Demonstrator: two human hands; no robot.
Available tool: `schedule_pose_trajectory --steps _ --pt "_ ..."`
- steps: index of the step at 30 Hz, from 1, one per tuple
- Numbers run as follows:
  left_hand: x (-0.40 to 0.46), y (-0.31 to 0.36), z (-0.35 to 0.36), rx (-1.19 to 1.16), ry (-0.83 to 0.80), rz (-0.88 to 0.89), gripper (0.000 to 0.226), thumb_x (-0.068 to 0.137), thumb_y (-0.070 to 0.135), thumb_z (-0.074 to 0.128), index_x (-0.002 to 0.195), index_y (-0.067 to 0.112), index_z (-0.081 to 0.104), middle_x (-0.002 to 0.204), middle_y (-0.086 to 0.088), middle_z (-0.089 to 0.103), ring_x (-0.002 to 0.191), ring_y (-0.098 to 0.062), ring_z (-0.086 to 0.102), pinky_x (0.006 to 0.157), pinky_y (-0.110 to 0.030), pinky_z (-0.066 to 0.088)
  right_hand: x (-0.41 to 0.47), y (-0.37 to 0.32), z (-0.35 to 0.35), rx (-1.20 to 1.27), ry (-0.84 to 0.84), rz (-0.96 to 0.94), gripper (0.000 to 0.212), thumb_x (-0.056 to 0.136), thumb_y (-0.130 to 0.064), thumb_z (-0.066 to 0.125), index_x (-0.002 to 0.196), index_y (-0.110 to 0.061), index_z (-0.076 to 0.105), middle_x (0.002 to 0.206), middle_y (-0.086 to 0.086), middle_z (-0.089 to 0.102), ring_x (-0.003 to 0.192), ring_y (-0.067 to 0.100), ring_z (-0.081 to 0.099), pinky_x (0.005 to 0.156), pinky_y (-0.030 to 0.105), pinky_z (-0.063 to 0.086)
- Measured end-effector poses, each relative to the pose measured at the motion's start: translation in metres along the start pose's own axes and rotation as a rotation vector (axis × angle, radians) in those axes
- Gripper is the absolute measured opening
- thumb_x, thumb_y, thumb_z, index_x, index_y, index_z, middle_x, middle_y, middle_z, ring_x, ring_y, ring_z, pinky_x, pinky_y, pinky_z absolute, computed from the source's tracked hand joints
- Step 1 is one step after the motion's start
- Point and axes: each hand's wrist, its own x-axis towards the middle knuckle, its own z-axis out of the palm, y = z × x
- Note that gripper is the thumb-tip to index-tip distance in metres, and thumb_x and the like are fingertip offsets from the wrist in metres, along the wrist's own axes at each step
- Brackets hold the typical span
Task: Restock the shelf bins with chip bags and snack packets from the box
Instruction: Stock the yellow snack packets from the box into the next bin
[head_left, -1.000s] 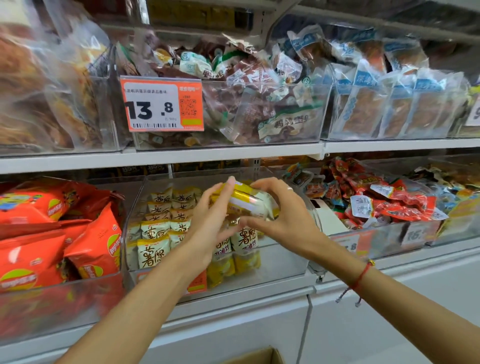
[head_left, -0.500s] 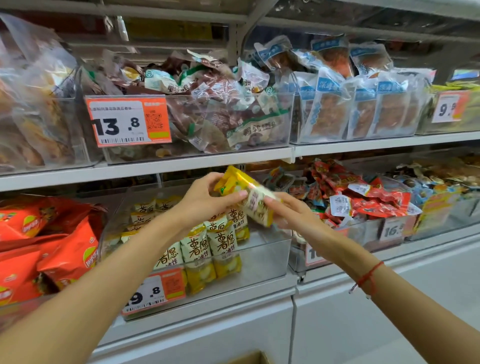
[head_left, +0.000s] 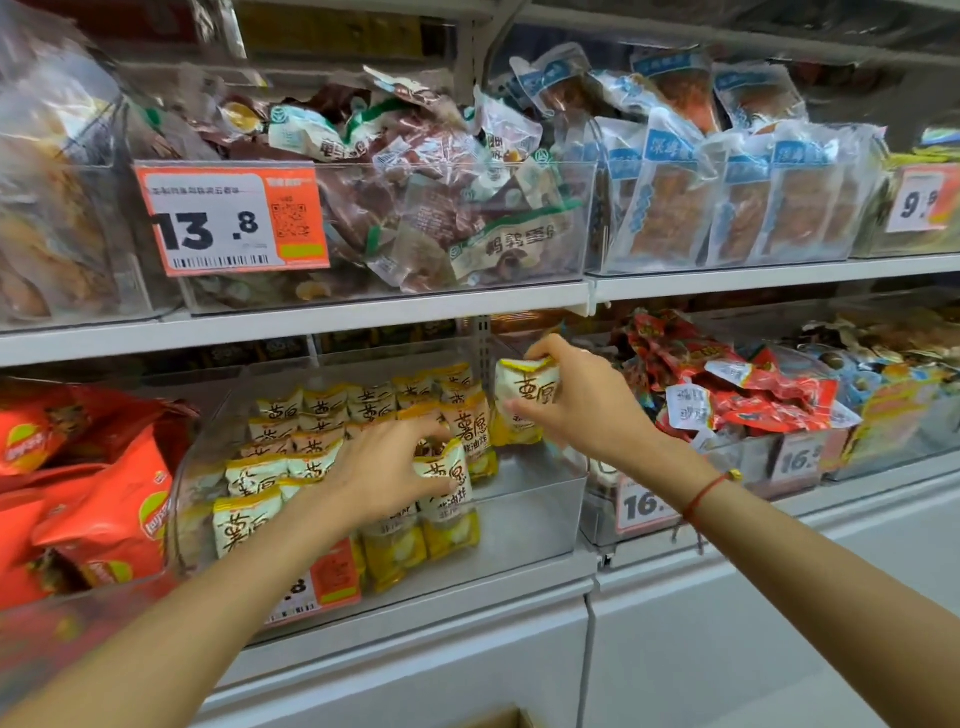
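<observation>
The right hand (head_left: 576, 400) grips one small snack packet (head_left: 527, 395) by its crimped top edge, thumb in front and fingers wrapped behind, holding it upright over the right half of the clear shelf bin (head_left: 540, 514). The packet is puffy, white across the upper face with dark brush-style characters and yellow toward the bottom. A red string bracelet (head_left: 704, 491) sits on that wrist.

The left hand (head_left: 387, 470) reaches into the same bin with fingers curled down onto the standing rows of packets (head_left: 311, 441), its fingertips pinching the top of a front packet (head_left: 447, 475) of the same white-and-yellow design. The rows stand upright, filling the bin's left and middle parts; the floor of the bin at the right is bare.

An orange price tag (head_left: 332, 577) hangs on the bin's front wall, partly hidden by the left forearm. Red-orange chip bags (head_left: 111, 499) fill the neighbouring bin on the left, and red packets (head_left: 737, 389) heap in the one on the right. A cardboard box (head_left: 506, 719) corner shows at the bottom edge.
</observation>
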Motion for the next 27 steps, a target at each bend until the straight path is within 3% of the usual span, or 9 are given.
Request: schedule_pose_trajectory --steps 4,10,14,22,27 --pt "0.003 -0.009 0.005 0.025 0.012 0.017 0.059 0.078 0.058 0.065 0.132 0.041 0.049 0.139 0.013 0.051 0.127 -0.015 0.047 0.097 -0.037 0.041 0.023 -0.007 0.034 -0.209 -0.222 -0.019 0.053 0.079 -0.047 0.069 0.119 -0.019 0.05 0.114 0.007 0.058 0.104 0.028 0.056 0.079 0.035 0.043" --pt "0.007 -0.015 0.007 0.031 -0.016 0.04 0.06 0.08 0.059 0.062 0.134 0.04 0.046 0.138 0.012 0.052 0.126 -0.016 0.047 0.092 -0.034 0.04 0.031 -0.002 0.067 -0.153 -0.465 0.016 0.066 0.069 -0.032 0.081 0.127 -0.019 0.051 0.13 0.005 0.053 0.12 0.024 0.048 0.094 0.032 0.041" --pt "0.006 -0.018 0.008 -0.039 -0.038 0.053 0.059 0.08 0.059 0.062 0.132 0.035 0.05 0.136 0.012 0.052 0.124 -0.014 0.048 0.096 -0.035 0.043 0.029 0.0 0.072 -0.231 -0.406 -0.081 0.067 0.068 -0.027 0.082 0.127 -0.023 0.051 0.125 0.008 0.052 0.115 0.028 0.051 0.092 0.037 0.042" --pt "-0.005 -0.022 0.002 -0.063 -0.033 0.037 0.059 0.078 0.057 0.066 0.131 0.035 0.051 0.135 0.011 0.053 0.124 -0.015 0.047 0.098 -0.039 0.043 0.023 0.0 0.072 -0.267 -0.39 -0.077 0.07 0.072 -0.031 0.079 0.133 -0.027 0.045 0.131 0.006 0.048 0.116 0.028 0.051 0.091 0.041 0.046" --pt "-0.046 -0.02 -0.013 -0.168 0.17 0.017 0.049 0.081 0.054 0.063 0.126 0.04 0.052 0.133 0.019 0.051 0.127 -0.007 0.042 0.098 -0.035 0.041 -0.01 -0.009 0.041 -0.224 -0.106 -0.189 0.05 0.078 -0.023 0.071 0.125 -0.021 0.053 0.105 0.005 0.054 0.101 0.025 0.052 0.074 0.037 0.048"
